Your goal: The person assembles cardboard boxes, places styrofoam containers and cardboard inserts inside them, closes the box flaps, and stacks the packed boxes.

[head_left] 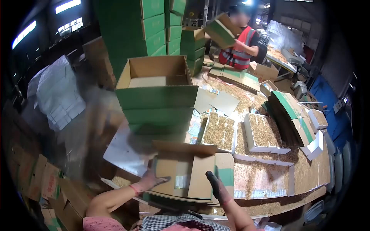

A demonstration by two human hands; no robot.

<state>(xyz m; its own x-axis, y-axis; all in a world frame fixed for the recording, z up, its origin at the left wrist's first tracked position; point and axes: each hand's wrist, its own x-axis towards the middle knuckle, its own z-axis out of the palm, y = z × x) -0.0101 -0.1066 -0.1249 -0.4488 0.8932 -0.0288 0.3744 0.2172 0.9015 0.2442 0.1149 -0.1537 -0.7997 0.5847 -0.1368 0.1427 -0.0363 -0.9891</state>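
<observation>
A partly folded cardboard box (165,169) lies in front of me, brown inside, with its far wall raised and a small printed label (179,182) on its floor. My left hand (154,179), in a thin dark glove, is at the box's left side, thumb stretched out over the floor and fingers along the side wall. At the right side panel (199,178) is my right hand (218,188), also dark-gloved, its fingers pointing up and away from me. Neither hand looks closed into a fist. Beneath lies more flat green-and-brown cardboard (224,169).
Green open-topped boxes (158,96) are stacked just beyond. White foam trays (219,131) of small brown pieces stand on the littered table. Folded cardboard (291,115) leans at right. A co-worker in a red vest (243,48) holds a box (221,32).
</observation>
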